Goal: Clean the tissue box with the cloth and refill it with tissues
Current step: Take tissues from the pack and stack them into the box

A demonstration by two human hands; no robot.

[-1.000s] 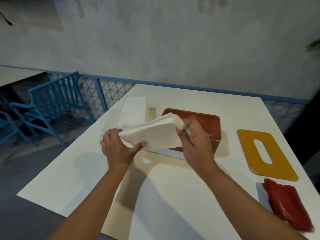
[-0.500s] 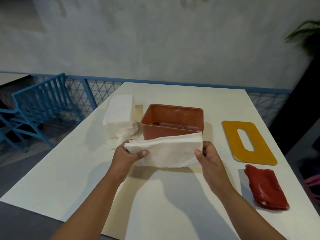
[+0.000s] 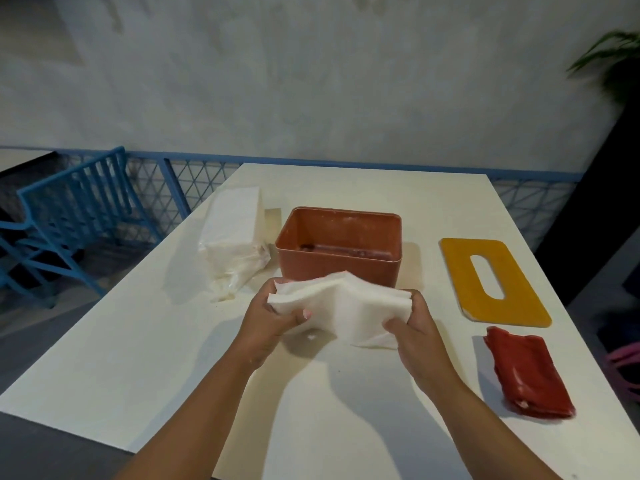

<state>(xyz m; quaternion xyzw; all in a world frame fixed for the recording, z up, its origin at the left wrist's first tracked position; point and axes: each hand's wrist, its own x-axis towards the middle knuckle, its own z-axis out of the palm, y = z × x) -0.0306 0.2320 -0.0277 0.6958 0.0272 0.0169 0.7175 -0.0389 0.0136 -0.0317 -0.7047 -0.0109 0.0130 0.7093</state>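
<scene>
1. Holding a tissue stack just above the near tabletop, left hand curled round one end, right hand curled round the other, thumbs on the near face, middle of the stack bowed upward.
2. Reads as the refill step: sheets already out of their wrapper and squeezed shorter between the two grips, probably to fit inside the box walls.
3. Leaves the red cloth folded at the near right of the tabletop, well apart from both hands, which suggests the wiping is over; pale smears on the inner walls of the box make that uncertain.
4. Faces the tissue box, upright and open-topped, just beyond the stack and not touching it; no tissues visible inside.
5. Calls next for lifting the stack over the near rim, keeping the ends pinched in until past it, then lowering it flat to the bottom and releasing both grips.
6. Needs the yellow lid after that: flat on the tabletop to the right of the box, slot upward, near but apart from it; likely wants the top sheet fed through the slot.
7. Farther left, just beside the box: tissue pack, clear wrapper crumpled open at its near end. Beyond the tabletop: blue chair and mesh railing.
</scene>
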